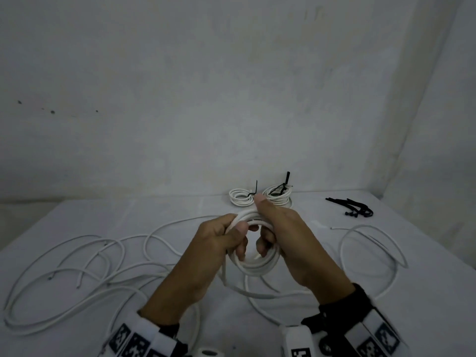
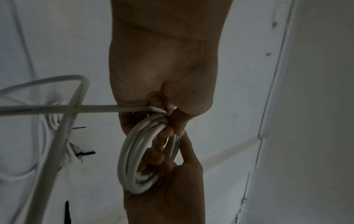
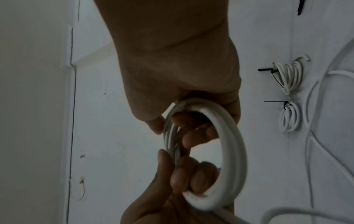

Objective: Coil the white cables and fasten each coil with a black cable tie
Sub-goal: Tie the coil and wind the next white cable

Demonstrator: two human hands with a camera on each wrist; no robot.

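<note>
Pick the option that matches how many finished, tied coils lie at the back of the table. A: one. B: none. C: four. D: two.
D: two small coils, one and another, each cinched with a black tie, lie side by side near the wall beyond the coil held in both hands.

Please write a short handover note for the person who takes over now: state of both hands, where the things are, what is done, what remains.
Left hand and right hand: both grip the half-wound coil of white round cable, held above the white table; its loose tail trails down to the table.
Done: two small white cable coils, each fastened with a black tie, lie at the far edge.
Spare black plastic cable ties lie at the far right.
Left: finish winding this coil, tie it, then coil and tie the loose white cables on the left and the one on the right.
</note>
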